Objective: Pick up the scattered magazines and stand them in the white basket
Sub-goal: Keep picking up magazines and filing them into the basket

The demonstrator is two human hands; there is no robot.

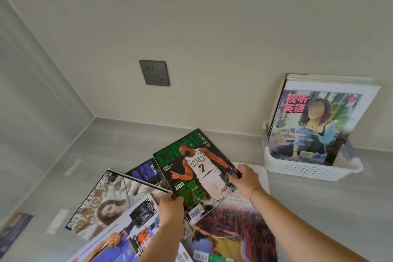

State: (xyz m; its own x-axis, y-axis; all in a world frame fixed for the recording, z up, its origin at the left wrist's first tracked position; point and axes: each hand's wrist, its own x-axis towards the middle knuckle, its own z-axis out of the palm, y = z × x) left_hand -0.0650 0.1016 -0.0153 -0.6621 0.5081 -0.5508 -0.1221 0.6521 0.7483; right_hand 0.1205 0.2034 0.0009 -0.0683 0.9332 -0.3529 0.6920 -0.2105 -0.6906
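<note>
A green basketball magazine (197,168) with a player in a white jersey is held tilted above the floor pile. My left hand (171,206) grips its lower left corner and my right hand (246,179) grips its right edge. Under and around it lie a pale magazine with a woman's portrait (110,202), a dark blue one (144,173), a white and orange one (119,238) and a reddish-brown one (236,223). The white basket (297,169) stands at the right against the wall, with several magazines (314,125) upright in it.
Grey wood floor meets beige walls in a corner at left. A dark wall socket (154,72) sits above the pile. Another magazine (12,232) lies at the far left edge. More covers show along the bottom edge.
</note>
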